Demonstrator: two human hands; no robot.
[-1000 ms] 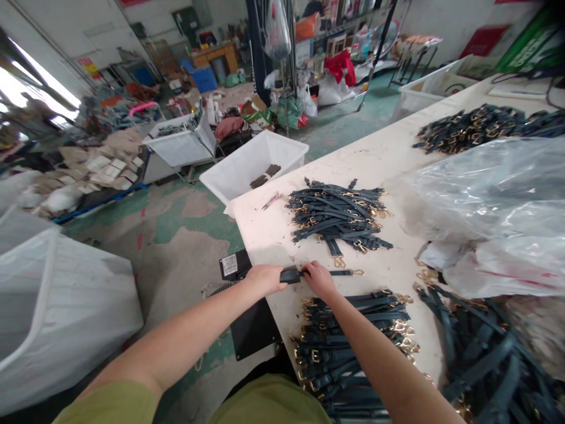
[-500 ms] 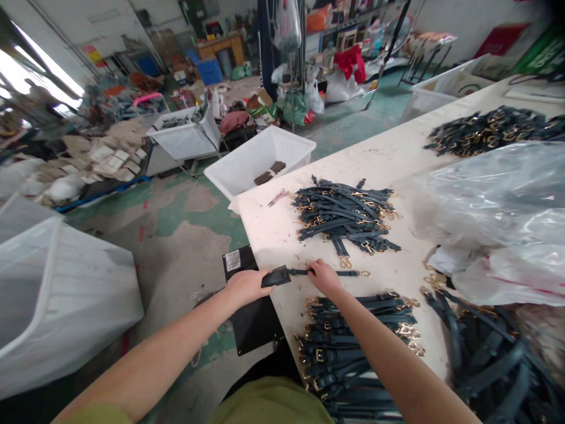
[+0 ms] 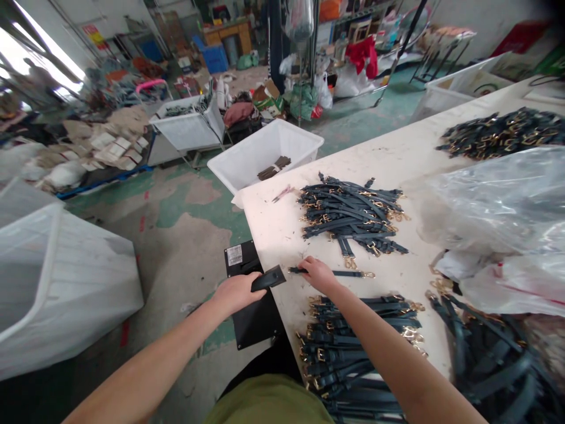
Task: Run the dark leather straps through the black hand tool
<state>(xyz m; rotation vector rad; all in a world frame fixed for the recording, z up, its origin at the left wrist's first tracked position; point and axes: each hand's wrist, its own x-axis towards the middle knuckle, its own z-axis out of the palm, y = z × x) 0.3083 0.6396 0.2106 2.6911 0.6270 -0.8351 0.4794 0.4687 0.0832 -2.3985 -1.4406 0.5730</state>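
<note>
Two bare hands work near the middle of the frame. The left hand (image 3: 238, 292) is closed around a black flat object (image 3: 270, 278), whose wider end points to the right; what exactly this object is, I cannot tell. The right hand (image 3: 318, 274) pinches a dark strap (image 3: 347, 273) between the thumb and the fingers, just right of the centre. This strap lies along the white table (image 3: 424, 131), its short end showing at the left of the fingers and its gold clasp (image 3: 368, 275) at the right. The black object and the strap are apart, with a small gap between them.

Above the right hand, in the upper middle right, is a loose pile of dark straps (image 3: 353, 206) with gold fittings. Below it, in the lower middle, more straps lie side by side in a row (image 3: 338, 340), partly behind the right forearm. Another heap of straps (image 3: 507, 368) fills the lower right corner, under a clear plastic bag (image 3: 507, 203). Small pink-handled snips (image 3: 283, 193) rest near the table's corner. Beyond this corner stands a white bin (image 3: 229, 168) with brown bundles (image 3: 274, 168) inside.
</note>
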